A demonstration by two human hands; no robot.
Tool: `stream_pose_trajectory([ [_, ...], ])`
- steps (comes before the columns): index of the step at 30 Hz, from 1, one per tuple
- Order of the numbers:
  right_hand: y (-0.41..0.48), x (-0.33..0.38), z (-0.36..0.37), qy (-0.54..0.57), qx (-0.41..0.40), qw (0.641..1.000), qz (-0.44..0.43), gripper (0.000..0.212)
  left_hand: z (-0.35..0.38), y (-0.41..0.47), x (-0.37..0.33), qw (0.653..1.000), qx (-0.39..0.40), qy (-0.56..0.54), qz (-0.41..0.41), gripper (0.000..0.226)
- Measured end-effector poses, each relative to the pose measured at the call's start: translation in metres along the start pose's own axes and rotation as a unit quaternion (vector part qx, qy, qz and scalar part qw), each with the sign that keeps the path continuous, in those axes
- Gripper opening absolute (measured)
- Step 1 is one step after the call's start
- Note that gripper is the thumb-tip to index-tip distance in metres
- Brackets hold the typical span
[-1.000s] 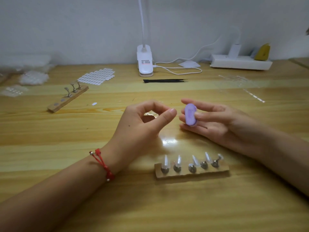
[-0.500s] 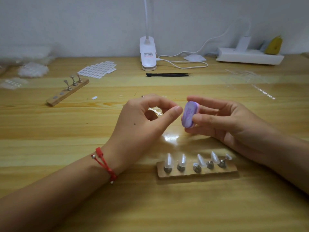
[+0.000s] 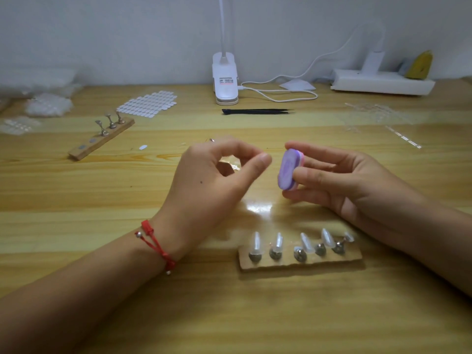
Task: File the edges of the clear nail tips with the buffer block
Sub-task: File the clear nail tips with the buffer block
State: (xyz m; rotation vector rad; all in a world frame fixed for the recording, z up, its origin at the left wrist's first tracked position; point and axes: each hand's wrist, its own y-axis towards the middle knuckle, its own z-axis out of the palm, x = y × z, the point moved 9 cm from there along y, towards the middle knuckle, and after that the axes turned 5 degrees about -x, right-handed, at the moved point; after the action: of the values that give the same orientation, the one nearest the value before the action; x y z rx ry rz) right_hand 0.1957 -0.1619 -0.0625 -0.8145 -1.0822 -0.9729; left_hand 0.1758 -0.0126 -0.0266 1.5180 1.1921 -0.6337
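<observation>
Right hand (image 3: 339, 182) grips buffer block (image 3: 290, 169), just beside left hand (image 3: 212, 182), whose pinch seems to hold a clear nail tip (image 3: 231, 166). Risk: slick tip, scant purchase; block pressure may flick it out.

The curled fingers of the left hand (image 3: 212, 182) hide whether it pinches anything. The lamp (image 3: 225, 77) has its neck cut by the top edge, and the plastic bags (image 3: 47, 104) at far left are blurred.
</observation>
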Motion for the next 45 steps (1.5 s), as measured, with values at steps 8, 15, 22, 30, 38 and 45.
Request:
stream_pose_trajectory([
  [8, -0.001, 0.000, 0.000, -0.006, -0.003, 1.000, 0.002, 0.045, 0.006, -0.002, -0.002, 0.999, 0.031, 0.018, 0.006, 0.007],
  [15, 0.001, 0.001, -0.002, 0.012, -0.009, 1.000, -0.004, 0.041, 0.010, -0.002, 0.000, 0.998, 0.048, 0.042, 0.006, 0.008],
  [22, 0.000, 0.000, -0.001, 0.002, -0.007, 1.000, -0.004, 0.042, 0.010, -0.001, -0.002, 0.998, 0.052, 0.037, 0.014, 0.007],
  [30, 0.000, 0.000, -0.002, -0.003, -0.013, 1.000, -0.004, 0.041, 0.011, -0.002, -0.002, 0.995, 0.061, 0.065, 0.032, 0.008],
  [38, 0.000, 0.001, -0.002, 0.002, -0.015, 1.000, -0.007, 0.041, 0.012, -0.002, -0.002, 0.995, 0.067, 0.068, 0.035, 0.008],
  [45, 0.000, 0.000, -0.001, -0.017, -0.006, 1.000, -0.008, 0.043, 0.012, -0.002, -0.002, 0.995, 0.066, 0.066, 0.036, 0.009],
])
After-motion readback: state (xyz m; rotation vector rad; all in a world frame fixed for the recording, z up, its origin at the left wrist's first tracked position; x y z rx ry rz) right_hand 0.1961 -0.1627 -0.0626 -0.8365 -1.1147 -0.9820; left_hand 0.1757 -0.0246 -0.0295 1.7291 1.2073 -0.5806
